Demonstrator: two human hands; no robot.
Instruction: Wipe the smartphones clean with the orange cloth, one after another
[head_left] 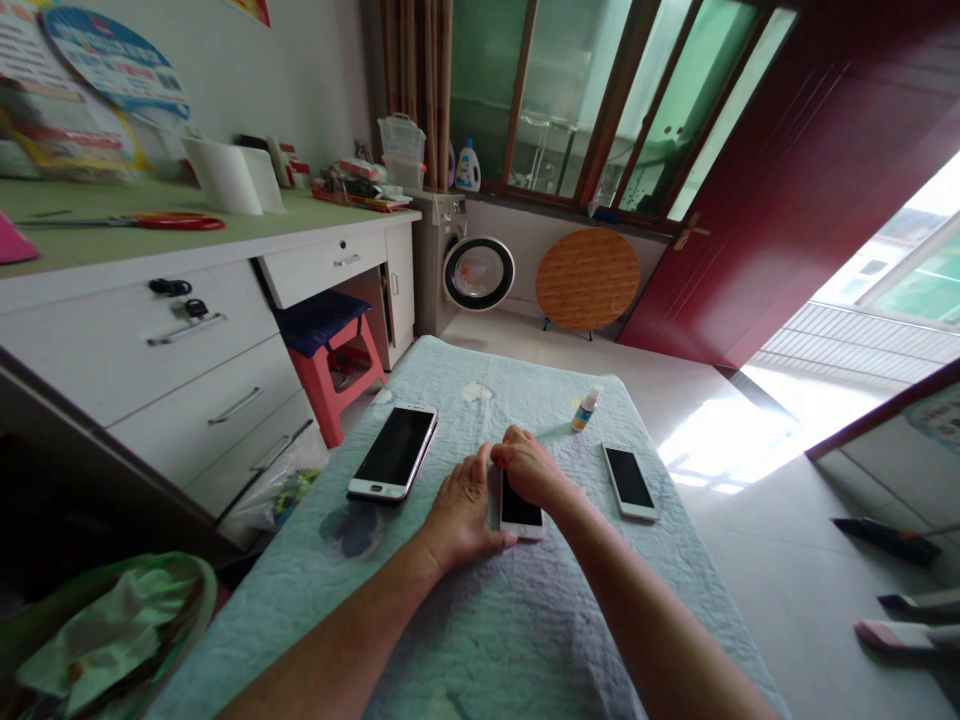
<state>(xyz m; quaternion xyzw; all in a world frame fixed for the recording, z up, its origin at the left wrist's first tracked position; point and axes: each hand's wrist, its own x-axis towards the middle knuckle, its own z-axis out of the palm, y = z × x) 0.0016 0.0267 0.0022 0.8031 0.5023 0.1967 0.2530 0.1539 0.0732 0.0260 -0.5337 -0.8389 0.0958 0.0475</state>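
A smartphone (pixel 523 515) with a dark screen and white front lies on the pale blue quilted cloth (pixel 450 640) between my hands. My left hand (pixel 461 510) rests along its left side, fingers stretched out and thumb apart, the thumb touching the lower left corner. Over the phone's upper part, my right hand (pixel 529 465) is closed with its fingers curled down; whatever it may hold is hidden. To the left lies a larger white-framed phone (pixel 397 448), dark-screened. A third white phone (pixel 629 480) lies at the right. Beyond it stands a small spray bottle (pixel 584 412), upright.
At the left is a white desk (pixel 187 330) with drawers, scissors (pixel 165 221) and a paper roll (pixel 225 178) on top. A red stool (pixel 337 370) stands under it. Farther back are a washing machine (pixel 435 260) with its door open, a round wooden tabletop (pixel 589 275) and a red door (pixel 750 200).
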